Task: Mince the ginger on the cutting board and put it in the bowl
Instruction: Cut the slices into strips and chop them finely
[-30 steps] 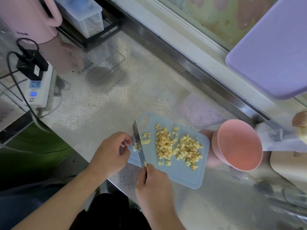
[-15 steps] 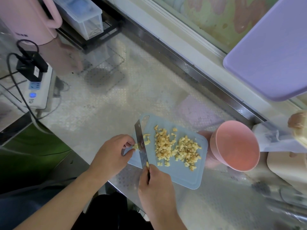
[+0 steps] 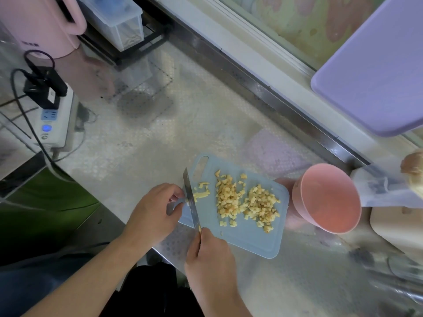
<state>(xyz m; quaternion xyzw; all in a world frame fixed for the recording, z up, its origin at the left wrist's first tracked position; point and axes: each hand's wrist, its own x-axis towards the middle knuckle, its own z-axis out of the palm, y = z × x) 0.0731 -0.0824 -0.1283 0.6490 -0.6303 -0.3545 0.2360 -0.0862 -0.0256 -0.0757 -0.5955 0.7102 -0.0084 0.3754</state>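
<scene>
Right hand (image 3: 209,252): clenched round the knife (image 3: 191,200) handle, blade edge down on the cutting board (image 3: 249,239). Left hand (image 3: 155,209): fingertips curled, pinching the last ginger strips (image 3: 201,193) against the blade. Minced ginger (image 3: 247,200): board centre; light, damp, likely scatters; best scooped on the blade. Bowl (image 3: 329,197): 3 o'clock of board, empty.

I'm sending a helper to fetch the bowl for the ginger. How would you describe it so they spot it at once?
Start at the blue cutting board at the counter's near edge, covered in diced ginger. Just off its right side stands the bowl, tipped toward the camera and empty. It is the only round pink thing there; the pink jug stands far off at the back left.
</scene>
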